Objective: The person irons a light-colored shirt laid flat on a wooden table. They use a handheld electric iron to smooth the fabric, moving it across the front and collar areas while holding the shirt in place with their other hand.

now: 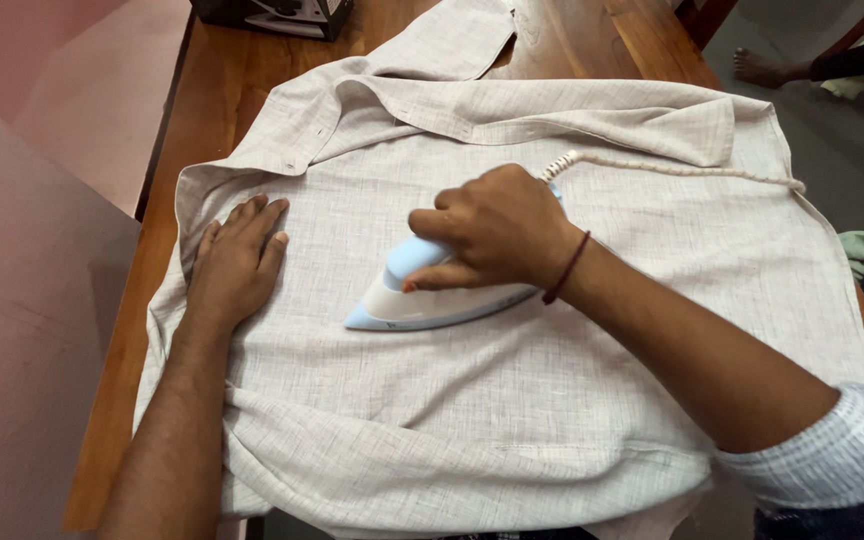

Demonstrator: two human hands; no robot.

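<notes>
Iron (pixel 422 295) on shirt (pixel 512 400), cord (pixel 672 168), wooden table (pixel 202 110)

I see a light blue and white iron (pixel 422 295) lying flat, soleplate down, on the middle of a beige shirt (pixel 512 400), its tip pointing left. That shirt lies spread open, collar at the far edge.

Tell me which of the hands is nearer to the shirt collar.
Left. The left hand lies flat just below the shirt collar; the right hand grips the iron farther down.
</notes>
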